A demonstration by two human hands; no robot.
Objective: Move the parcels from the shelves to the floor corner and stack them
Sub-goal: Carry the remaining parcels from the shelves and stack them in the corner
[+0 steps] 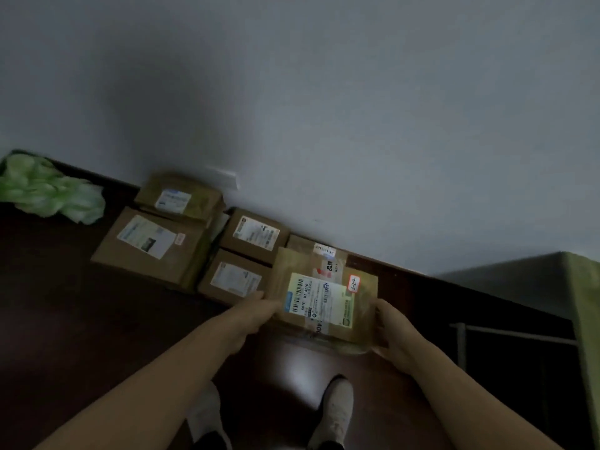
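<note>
- A crumpled green plastic bag (48,190) lies far left of the fingers.
- Five brown cardboard parcels (152,245) with white labels sit on the dark floor (81,319) just beyond the left fingertips.
- The left hand (256,315) curls its fingers on the sixth parcel's left edge.
- This flat taped brown cardboard parcel (324,300), held between both sets of fingers, looks light and stiff with slick tape, so opposite edges suit it.
- The right hand (394,332) clamps the right edge.

View: one wide-angle camera on the person's head.
Facing: forward and steeply down, at the line where dark floor (81,319) meets grey wall (357,108).
Tilt: rolled; that line slants down to the right.
Nearness: close; the held parcel (321,300) sits just below centre, forearms (156,375) and shoes (334,407) at the bottom edge.
</note>
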